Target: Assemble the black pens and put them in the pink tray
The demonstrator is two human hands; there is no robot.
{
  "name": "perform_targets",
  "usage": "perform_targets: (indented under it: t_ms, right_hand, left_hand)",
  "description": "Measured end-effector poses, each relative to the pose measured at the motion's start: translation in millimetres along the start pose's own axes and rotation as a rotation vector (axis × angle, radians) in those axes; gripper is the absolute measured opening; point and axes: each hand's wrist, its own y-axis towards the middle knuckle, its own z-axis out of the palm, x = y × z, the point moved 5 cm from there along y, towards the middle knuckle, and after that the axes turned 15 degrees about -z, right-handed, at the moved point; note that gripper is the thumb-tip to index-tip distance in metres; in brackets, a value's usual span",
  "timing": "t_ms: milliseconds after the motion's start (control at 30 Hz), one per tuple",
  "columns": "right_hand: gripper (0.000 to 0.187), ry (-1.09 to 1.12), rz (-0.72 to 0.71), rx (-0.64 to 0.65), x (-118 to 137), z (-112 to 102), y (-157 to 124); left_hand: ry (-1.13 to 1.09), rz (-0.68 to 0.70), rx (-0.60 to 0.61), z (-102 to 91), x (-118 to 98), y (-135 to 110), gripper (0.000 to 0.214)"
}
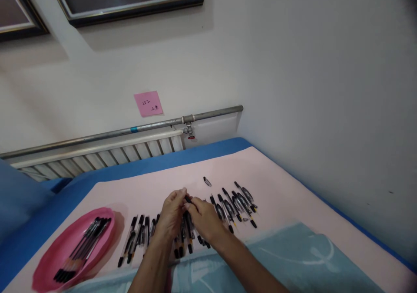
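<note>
My left hand (173, 208) and my right hand (204, 218) meet over the pink sheet, fingers pinched together on a black pen (188, 199). Most of that pen is hidden by the fingers. Loose pen parts lie in a row under and beside both hands: black-ended clear pens (132, 241) to the left, more pens (184, 236) below the hands, and a cluster of pens with black clip caps (239, 204) to the right. One black cap (207, 181) lies apart, beyond my right hand.
A pink oval basin (41, 269) at the left holds several pens (83, 249). Pale pink sheeting (276, 184) covers a blue surface (228, 144). Light blue cloth (293, 254) lies along the near edge. A radiator (104, 157) and pipe (215, 114) run along the wall.
</note>
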Motion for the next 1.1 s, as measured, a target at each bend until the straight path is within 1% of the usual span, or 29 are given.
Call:
perform_targets:
  t_ms: [67,167,233,333,433,500,567,633,733,800,867,967,1033,1100]
  right_hand:
    - [0.023,-0.025,0.016,0.015,-1.1,0.8,-0.8]
    - [0.023,-0.002,0.061,0.026,-2.9,1.1,-0.9]
    - [0.023,0.038,0.063,0.013,-2.8,0.8,-0.1]
    - [0.022,0.056,0.008,-0.009,-1.3,0.3,1.2]
    - [0.022,0.013,0.012,-0.002,-3.4,1.2,0.8]
    - [0.022,0.013,0.046,0.007,-6.0,2.0,0.4]
    - [0.022,0.050,0.064,0.008,-7.3,2.6,0.5]
    - [0.022,0.076,0.059,0.002,-7.3,2.4,0.9]
    - [0.022,0.054,0.001,-0.013,-4.8,1.0,1.3]
    - [0.022,0.023,-0.016,-0.009,-3.7,0.8,0.7]
    - [0.021,0.011,0.003,0.000,-3.6,0.9,0.0]
    - [0.021,0.066,0.045,-0.009,-3.2,0.9,-0.1]
    - [0.021,0.118,0.063,-0.013,-2.9,1.3,0.2]
    - [0.020,0.142,0.061,-0.015,-3.0,1.6,0.3]
  left_hand:
    - [0.033,0.026,-0.005,-1.6,-0.7,0.7,0.024]
    - [0.057,0.005,0.026,-1.8,-1.1,1.0,0.020]
    - [0.025,-0.017,0.043,-0.7,-0.7,0.4,0.025]
    - [-0.010,-0.035,0.006,-0.4,1.8,0.5,0.031]
    - [0.016,0.016,-0.021,-1.8,1.3,1.3,0.023]
    - [0.035,0.034,0.004,-2.5,-0.2,1.9,0.020]
    - [0.043,0.010,0.042,-2.7,-0.7,2.5,0.019]
    - [0.027,-0.028,0.067,-2.4,0.0,3.1,0.023]
    - [-0.007,-0.060,0.028,-3.6,3.2,4.5,0.031]
    - [0.012,-0.036,-0.001,-4.3,4.1,5.1,0.026]
    - [0.049,0.007,0.001,-4.1,2.6,4.6,0.022]
    - [0.081,0.022,0.041,-2.6,-0.8,2.2,0.019]
    - [0.075,0.004,0.066,-0.3,-2.3,0.0,0.018]
    - [0.057,-0.026,0.064,2.0,-1.5,-1.3,0.021]
